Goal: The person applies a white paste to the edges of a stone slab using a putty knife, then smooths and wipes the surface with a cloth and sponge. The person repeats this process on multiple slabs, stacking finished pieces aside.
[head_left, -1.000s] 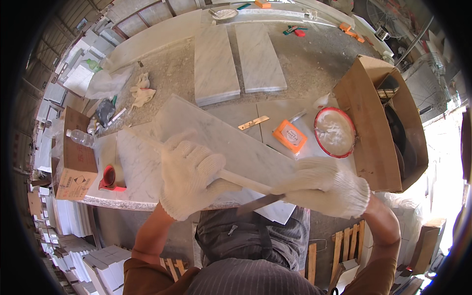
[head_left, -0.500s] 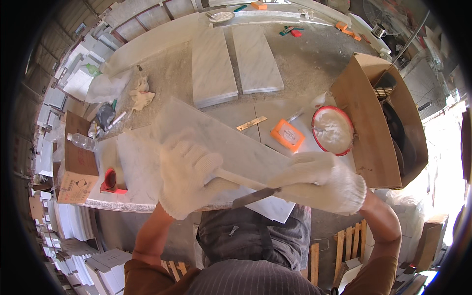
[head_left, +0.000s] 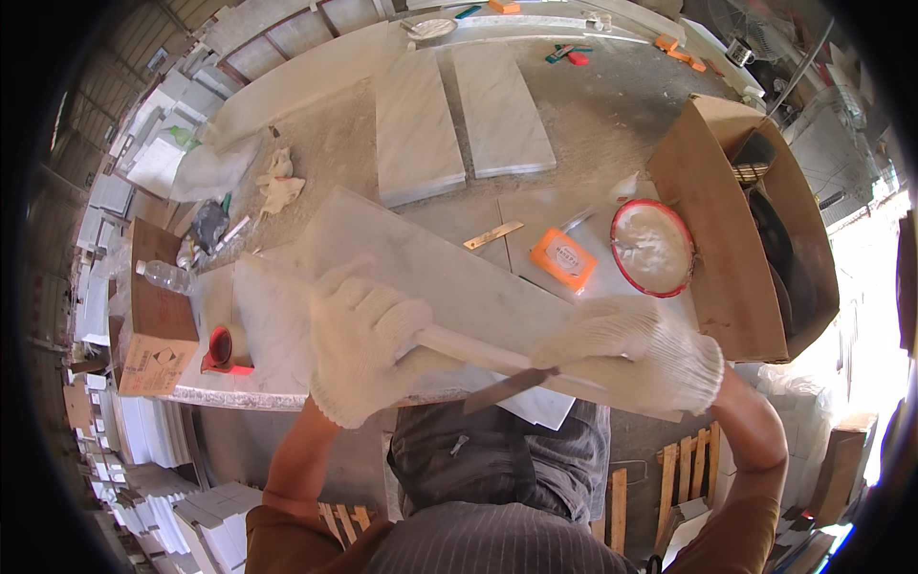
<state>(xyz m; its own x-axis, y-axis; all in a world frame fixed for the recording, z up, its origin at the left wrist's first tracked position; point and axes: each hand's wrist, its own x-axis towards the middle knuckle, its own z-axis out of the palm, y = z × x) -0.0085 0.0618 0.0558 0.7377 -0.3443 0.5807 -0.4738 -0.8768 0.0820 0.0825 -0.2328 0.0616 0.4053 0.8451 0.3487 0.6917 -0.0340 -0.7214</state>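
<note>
A pale grey marble slab (head_left: 430,258) is held tilted over the near edge of the worktable, its narrow edge turned up toward me. In a white knitted glove, my left hand (head_left: 368,349) wraps round the slab's left part, thumb along the narrow edge. My right hand (head_left: 626,354), gloved alike, grips a putty knife with a dark metal blade (head_left: 507,390); the blade lies across the slab's narrow edge, and the handle is hidden in the glove. Beyond the right hand stands a red-rimmed bowl (head_left: 652,249) of white paste. Next to it is an orange-and-white packet (head_left: 564,258).
A cardboard box (head_left: 712,230) with dark discs stands at the right, another box (head_left: 158,316) at the left by a plastic bottle (head_left: 164,276). A tape dispenser (head_left: 227,349) sits near the front edge. Two marble strips (head_left: 421,129) lie farther back. A flat wooden-looking strip (head_left: 493,235) lies mid-table.
My right hand and the knife blade have shifted slightly right along the slab's edge. The left hand keeps its hold, and the whole view has moved a little.
</note>
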